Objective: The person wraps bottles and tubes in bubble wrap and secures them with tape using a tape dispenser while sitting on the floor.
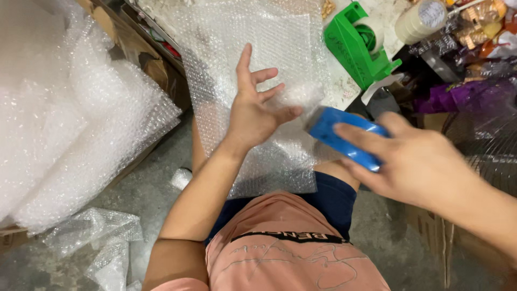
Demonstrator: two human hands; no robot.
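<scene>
Looking down from the head camera, a sheet of bubble wrap (253, 81) is seen draped from the edge of a worktop (344, 86) down over the person's lap. The left hand (256, 108) is laid on that sheet with the fingers spread wide and nothing clasped in it — just a flat, open palm pressing on the plastic.

A blue rectangular box (344, 139) is gripped by the right hand (414, 161), fingers wrapped over its top face and the thumb apparently underneath. The box is held in the air just beside the sheet's right edge, close to the left fingertips but not touching them as far as can be told. The hand is a bit blurred, so finer detail is lost.

Up on the worktop, a green tape dispenser (358, 46) is parked right next to the sheet, and a roll of clear tape (420, 19) is seen a little further to the right. Snack packets and a purple bag (468, 94) are piled on that side too.

Off to the left, a big heap of loose bubble wrap (70, 124) is stacked over cardboard boxes (156, 70) — well apart from both hands. Some crumpled plastic (97, 231) is lying on the concrete floor (156, 188) below it.
</scene>
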